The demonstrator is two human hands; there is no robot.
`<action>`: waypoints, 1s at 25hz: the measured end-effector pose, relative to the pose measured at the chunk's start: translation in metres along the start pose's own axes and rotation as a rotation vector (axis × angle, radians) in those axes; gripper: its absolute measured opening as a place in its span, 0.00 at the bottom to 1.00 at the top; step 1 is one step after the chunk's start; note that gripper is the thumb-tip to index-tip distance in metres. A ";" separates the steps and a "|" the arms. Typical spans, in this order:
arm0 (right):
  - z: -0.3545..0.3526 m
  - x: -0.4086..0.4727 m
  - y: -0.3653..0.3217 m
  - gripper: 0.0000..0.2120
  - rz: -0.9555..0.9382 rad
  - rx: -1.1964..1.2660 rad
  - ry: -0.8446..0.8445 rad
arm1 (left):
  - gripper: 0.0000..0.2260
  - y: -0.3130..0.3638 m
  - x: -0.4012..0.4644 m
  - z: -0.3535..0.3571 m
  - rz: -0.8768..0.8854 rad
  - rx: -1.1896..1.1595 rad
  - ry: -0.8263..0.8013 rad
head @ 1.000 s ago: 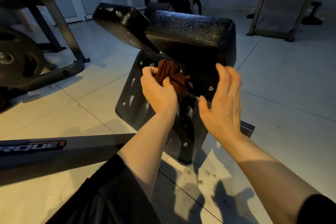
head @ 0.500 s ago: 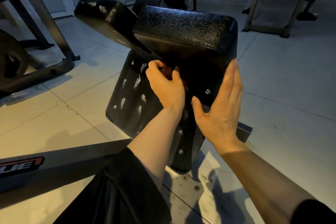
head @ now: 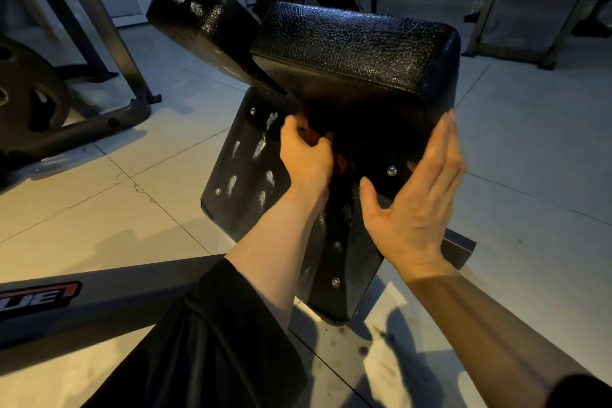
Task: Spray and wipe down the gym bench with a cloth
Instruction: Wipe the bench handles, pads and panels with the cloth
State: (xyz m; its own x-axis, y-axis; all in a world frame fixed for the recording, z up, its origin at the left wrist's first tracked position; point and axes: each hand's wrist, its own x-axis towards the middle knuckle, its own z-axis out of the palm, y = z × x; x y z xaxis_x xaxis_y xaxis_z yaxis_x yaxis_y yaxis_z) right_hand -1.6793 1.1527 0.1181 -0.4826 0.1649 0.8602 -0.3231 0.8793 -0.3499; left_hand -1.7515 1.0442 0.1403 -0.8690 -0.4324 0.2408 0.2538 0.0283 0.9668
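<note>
The gym bench has a black textured pad [head: 357,53] in the middle of the head view and a black underside panel [head: 251,175] with rivets and pale streaks below it. My left hand [head: 306,156] is tucked under the pad's front edge, shut on a dark reddish cloth [head: 341,159], of which only a sliver shows in the shadow. My right hand [head: 417,202] is flat with fingers together, pressed against the right side of the panel and the pad's lower corner. No spray bottle is in view.
A second black pad [head: 205,26] angles off to the upper left. A weight plate [head: 29,99] on a dark frame stands at far left. A grey bar with a red label [head: 99,295] crosses the lower left. Tiled floor [head: 530,175] surrounds the bench.
My left hand has pushed the cloth up and deeper under the pad, so the cloth is now mostly hidden. My right hand has slid slightly up along the panel.
</note>
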 end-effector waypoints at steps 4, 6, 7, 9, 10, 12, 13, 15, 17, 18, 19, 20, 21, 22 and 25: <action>-0.002 0.001 -0.001 0.45 -0.001 0.024 -0.014 | 0.12 0.000 -0.008 0.010 0.007 0.021 0.130; -0.006 0.001 0.001 0.47 0.009 0.028 -0.053 | 0.13 0.001 -0.012 0.019 -0.015 -0.041 0.149; -0.010 0.001 0.003 0.47 0.009 0.026 -0.081 | 0.14 0.003 -0.016 0.023 -0.039 -0.072 0.120; -0.019 0.001 0.010 0.46 -0.008 0.023 -0.135 | 0.17 0.005 -0.029 0.031 -0.075 -0.130 0.057; -0.026 0.002 0.013 0.46 -0.025 0.023 -0.168 | 0.18 0.007 -0.036 0.034 -0.095 -0.162 0.028; -0.039 0.005 0.021 0.46 -0.059 0.013 -0.244 | 0.19 0.011 -0.049 0.039 -0.127 -0.206 -0.010; -0.046 0.007 0.025 0.46 -0.065 0.003 -0.276 | 0.18 0.013 -0.054 0.040 -0.133 -0.207 -0.016; -0.053 0.007 0.030 0.45 -0.046 -0.015 -0.319 | 0.16 0.017 -0.064 0.039 -0.130 -0.199 -0.033; -0.057 0.004 0.030 0.43 0.024 -0.010 -0.350 | 0.13 0.023 -0.076 0.037 -0.121 -0.194 -0.070; -0.058 0.000 0.029 0.43 0.064 -0.001 -0.368 | 0.12 0.027 -0.080 0.036 -0.118 -0.186 -0.091; -0.059 -0.004 0.026 0.42 0.099 0.007 -0.385 | 0.11 0.030 -0.083 0.033 -0.124 -0.186 -0.115; -0.059 -0.007 0.023 0.41 0.118 0.008 -0.397 | 0.11 0.034 -0.085 0.031 -0.145 -0.201 -0.140; -0.059 -0.010 0.019 0.40 0.123 0.005 -0.403 | 0.10 0.038 -0.088 0.028 -0.181 -0.231 -0.166; -0.060 -0.012 0.015 0.39 0.117 0.002 -0.405 | 0.09 0.043 -0.090 0.024 -0.219 -0.267 -0.194; -0.068 -0.012 0.003 0.35 0.114 -0.010 -0.380 | 0.07 0.055 -0.098 0.010 -0.280 -0.357 -0.297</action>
State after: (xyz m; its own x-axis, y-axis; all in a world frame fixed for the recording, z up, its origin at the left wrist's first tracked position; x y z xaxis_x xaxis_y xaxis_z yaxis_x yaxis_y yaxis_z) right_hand -1.6191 1.1832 0.1322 -0.7825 0.0864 0.6166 -0.2429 0.8695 -0.4301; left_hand -1.6562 1.0970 0.1706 -0.9936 -0.1049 0.0418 0.0790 -0.3820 0.9208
